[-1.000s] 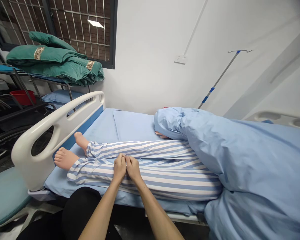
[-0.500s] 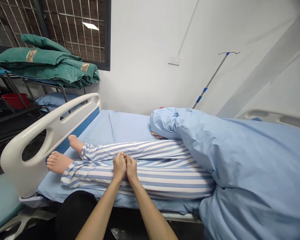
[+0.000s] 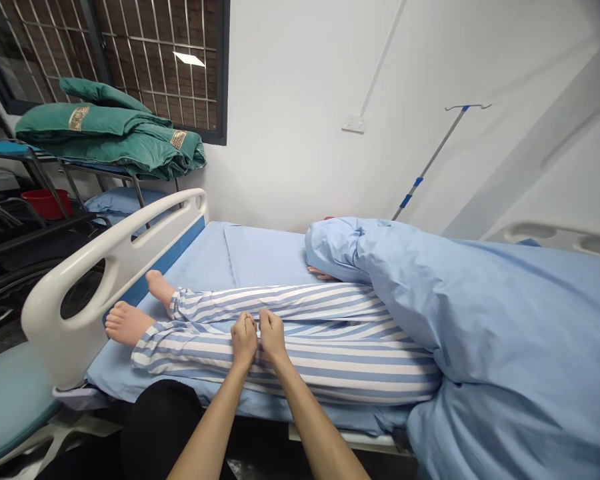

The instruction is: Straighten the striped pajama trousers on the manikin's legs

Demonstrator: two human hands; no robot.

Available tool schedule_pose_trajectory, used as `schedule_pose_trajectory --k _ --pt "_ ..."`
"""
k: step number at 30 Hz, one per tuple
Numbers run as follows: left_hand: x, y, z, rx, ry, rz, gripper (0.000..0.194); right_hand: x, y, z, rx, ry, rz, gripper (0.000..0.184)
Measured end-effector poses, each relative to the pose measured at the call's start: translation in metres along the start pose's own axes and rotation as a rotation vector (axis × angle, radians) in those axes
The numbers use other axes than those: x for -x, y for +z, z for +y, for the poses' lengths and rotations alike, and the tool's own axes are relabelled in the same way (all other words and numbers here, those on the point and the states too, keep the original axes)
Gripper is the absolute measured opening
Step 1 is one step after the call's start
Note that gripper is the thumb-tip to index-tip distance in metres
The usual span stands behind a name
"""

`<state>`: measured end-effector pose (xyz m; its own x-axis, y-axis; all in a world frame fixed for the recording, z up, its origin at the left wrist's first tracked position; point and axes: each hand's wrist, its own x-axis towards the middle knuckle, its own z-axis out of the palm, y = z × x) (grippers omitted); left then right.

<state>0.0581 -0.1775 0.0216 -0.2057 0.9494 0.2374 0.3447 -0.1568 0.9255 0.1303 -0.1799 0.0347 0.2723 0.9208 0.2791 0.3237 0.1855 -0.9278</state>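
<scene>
My left hand (image 3: 244, 339) is curled into a fist over the lower legs of a lying figure in blue-and-white striped trousers (image 3: 340, 360). Right beside it, a narrow gap away, my right hand (image 3: 273, 335) is also balled up. Nothing shows in either fist, though the undersides of the fingers are hidden. Two bare, smooth feet (image 3: 129, 323) stick out of the trouser legs on the left. A light blue quilt (image 3: 460, 300) covers the figure from the thighs up, and part of a hand (image 3: 321, 273) peeks from under its edge.
The bed has a blue sheet (image 3: 265, 250) and a white footboard (image 3: 87, 273) on the left. A drip pole (image 3: 435, 157) rises behind the quilt. Folded green bedding (image 3: 125, 137), a red bucket (image 3: 47, 203) and a wheelchair (image 3: 35, 260) are at the left; a black-clad knee (image 3: 163, 427) is below.
My two fists, pressed together before, have come slightly apart. The whole view has shifted a little, so the bed appears farther right.
</scene>
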Motion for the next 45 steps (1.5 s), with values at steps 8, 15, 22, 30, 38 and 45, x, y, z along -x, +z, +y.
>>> schedule_pose_trajectory --k 8,15,22,30,38,45 --pt "0.001 0.002 -0.006 -0.084 0.041 -0.041 0.024 0.011 -0.004 0.020 0.224 -0.101 -0.011 0.040" --pt "0.001 0.003 0.005 0.045 -0.019 -0.047 0.021 0.012 -0.002 0.027 0.211 -0.065 0.002 0.040" --pt "-0.001 0.010 0.018 0.145 -0.055 -0.017 0.021 0.010 -0.008 0.026 0.066 -0.033 0.037 0.039" --pt "0.007 0.013 0.001 -0.108 0.065 -0.085 0.022 0.010 -0.006 0.029 0.086 -0.022 0.051 0.036" --pt "0.006 0.009 0.002 -0.017 0.057 -0.062 0.020 0.001 -0.015 0.015 0.101 -0.087 -0.112 0.039" --pt "0.007 0.010 0.001 -0.071 0.086 -0.074 0.018 0.008 -0.021 0.024 0.140 -0.114 -0.100 0.038"
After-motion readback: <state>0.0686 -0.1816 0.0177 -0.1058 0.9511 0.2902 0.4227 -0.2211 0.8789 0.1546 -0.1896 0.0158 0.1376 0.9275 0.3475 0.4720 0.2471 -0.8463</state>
